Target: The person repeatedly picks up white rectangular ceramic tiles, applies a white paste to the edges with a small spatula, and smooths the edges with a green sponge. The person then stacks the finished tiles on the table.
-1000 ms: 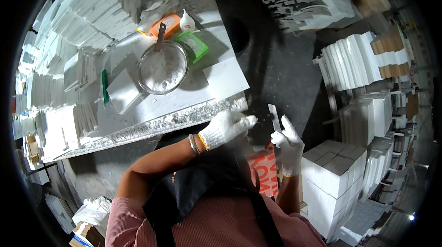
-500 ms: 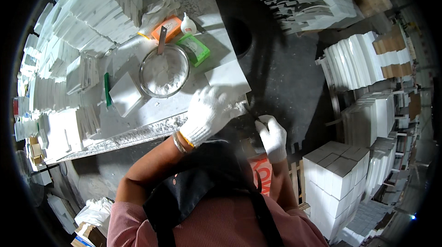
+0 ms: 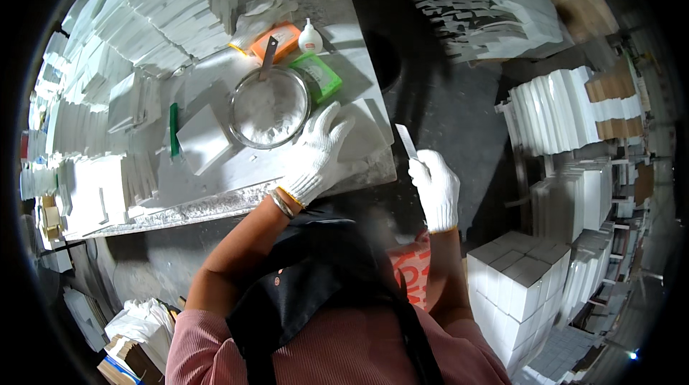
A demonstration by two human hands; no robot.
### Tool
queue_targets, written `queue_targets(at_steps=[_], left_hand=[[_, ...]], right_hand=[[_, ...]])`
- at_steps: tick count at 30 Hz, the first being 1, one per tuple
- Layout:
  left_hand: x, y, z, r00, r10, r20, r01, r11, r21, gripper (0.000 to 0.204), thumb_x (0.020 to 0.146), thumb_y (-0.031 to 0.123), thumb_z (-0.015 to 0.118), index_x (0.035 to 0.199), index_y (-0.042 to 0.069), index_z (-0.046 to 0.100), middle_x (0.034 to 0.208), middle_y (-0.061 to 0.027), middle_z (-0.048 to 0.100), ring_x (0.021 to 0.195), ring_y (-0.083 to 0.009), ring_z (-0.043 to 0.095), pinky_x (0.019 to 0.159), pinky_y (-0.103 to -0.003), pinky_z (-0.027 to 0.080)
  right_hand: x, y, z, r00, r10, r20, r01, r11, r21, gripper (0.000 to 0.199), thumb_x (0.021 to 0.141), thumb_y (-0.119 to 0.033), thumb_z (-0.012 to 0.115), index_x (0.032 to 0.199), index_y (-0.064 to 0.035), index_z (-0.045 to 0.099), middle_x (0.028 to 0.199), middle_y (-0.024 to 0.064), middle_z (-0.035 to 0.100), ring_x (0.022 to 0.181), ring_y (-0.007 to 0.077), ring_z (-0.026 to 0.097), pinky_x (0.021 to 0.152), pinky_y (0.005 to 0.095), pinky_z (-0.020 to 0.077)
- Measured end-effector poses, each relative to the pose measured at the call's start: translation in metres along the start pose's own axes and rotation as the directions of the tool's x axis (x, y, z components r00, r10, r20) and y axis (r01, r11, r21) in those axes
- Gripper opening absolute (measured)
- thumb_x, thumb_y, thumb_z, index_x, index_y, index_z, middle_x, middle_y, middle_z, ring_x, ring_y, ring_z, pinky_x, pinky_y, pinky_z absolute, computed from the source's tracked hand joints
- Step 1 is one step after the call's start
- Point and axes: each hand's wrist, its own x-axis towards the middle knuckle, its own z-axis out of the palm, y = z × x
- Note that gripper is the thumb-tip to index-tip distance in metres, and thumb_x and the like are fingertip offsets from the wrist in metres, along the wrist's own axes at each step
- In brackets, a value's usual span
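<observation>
Pressing my open left hand (image 3: 316, 152) flat on a white foam slab (image 3: 362, 134) at the grey desk's (image 3: 215, 202) edge, my right hand (image 3: 436, 188) at three o'clock grips a thin blade (image 3: 406, 141); next, I judge, a careful trim.

Both the left hand (image 3: 321, 149) and the right hand (image 3: 436, 185) wear white gloves. The metal bowl (image 3: 270, 106) holds white powder. Beside it lie a green box (image 3: 319, 75) and an orange one (image 3: 275, 42). The apron (image 3: 308, 292) looks black, the shirt (image 3: 337, 353) pink with fine ribbing.
</observation>
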Motion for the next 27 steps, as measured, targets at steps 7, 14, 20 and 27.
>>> queue_targets(at_steps=[7,14,20,27], left_hand=[[-0.01,-0.008,-0.005,0.992,-0.066,0.108,0.076,0.993,-0.092,0.08,0.073,0.041,0.082,0.142,0.014,0.051,0.152,-0.023,0.036,0.136,-0.0411,0.043,0.107,-0.048,0.044],[-0.011,-0.011,-0.003,0.997,-0.035,0.07,0.042,0.994,-0.103,0.078,0.075,0.042,0.081,0.141,0.014,0.052,0.152,-0.0231,0.036,0.133,-0.0415,0.046,0.106,-0.048,0.045],[-0.011,-0.012,-0.003,0.999,-0.022,0.045,0.028,0.99,-0.137,0.077,0.074,0.045,0.082,0.137,0.01,0.056,0.151,-0.0247,0.038,0.134,-0.0422,0.045,0.107,-0.047,0.043],[-0.009,-0.012,-0.002,1.0,0.004,0.012,-0.002,0.989,-0.149,0.075,0.074,0.046,0.081,0.135,0.01,0.057,0.149,-0.0264,0.04,0.132,-0.0431,0.047,0.106,-0.048,0.044]], right_hand=[[0.025,-0.029,0.012,0.943,-0.332,0.003,0.325,0.922,-0.212,0.016,0.09,-0.016,0.067,0.105,-0.0115,0.068,0.086,0.0123,0.071,0.077,0.0329,0.07,0.065,0.0374,0.056],[0.022,-0.039,0.009,0.959,-0.27,0.086,0.283,0.925,-0.254,0.02,0.089,-0.016,0.069,0.108,-0.0115,0.069,0.094,0.0122,0.072,0.083,0.0329,0.07,0.07,0.0369,0.0561],[0.024,-0.034,0.011,0.945,-0.312,0.101,0.328,0.907,-0.264,0.019,0.088,-0.015,0.069,0.106,-0.0091,0.07,0.095,0.0121,0.072,0.085,0.0321,0.07,0.072,0.0362,0.0566],[0.025,-0.037,0.008,0.958,-0.254,0.133,0.279,0.932,-0.23,0.02,0.089,-0.015,0.068,0.107,-0.0081,0.07,0.098,0.0131,0.072,0.087,0.0324,0.07,0.074,0.0362,0.0565]])
